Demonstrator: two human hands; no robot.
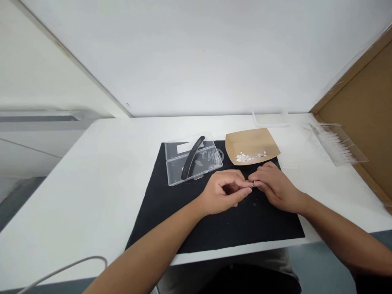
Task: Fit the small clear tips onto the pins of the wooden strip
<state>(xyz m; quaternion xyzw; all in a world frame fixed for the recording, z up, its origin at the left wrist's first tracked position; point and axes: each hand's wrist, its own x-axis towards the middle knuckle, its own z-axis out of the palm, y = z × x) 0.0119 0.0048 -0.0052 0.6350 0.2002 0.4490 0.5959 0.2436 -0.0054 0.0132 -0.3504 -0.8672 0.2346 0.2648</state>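
Over the black mat (214,232), my left hand (225,192) and my right hand (277,188) meet fingertip to fingertip. The right fingers are closed around a small shiny metal tool (252,185), mostly hidden by the hand. With thumb and forefinger, my left hand pinches at the tool's tip; whatever it holds is too small to make out. Behind the left hand lies an open clear plastic case (171,178) with several clear nail tips (211,155) inside. A curved black nail file (192,158) rests across the case.
A brown paper tray (248,143) holding small white pieces (243,157) stands behind my right hand. To the right are clear plastic packs with rows of nail tips (335,143) by a brown board (361,110). A grey cable (70,265) crosses the white table's (92,183) front left.
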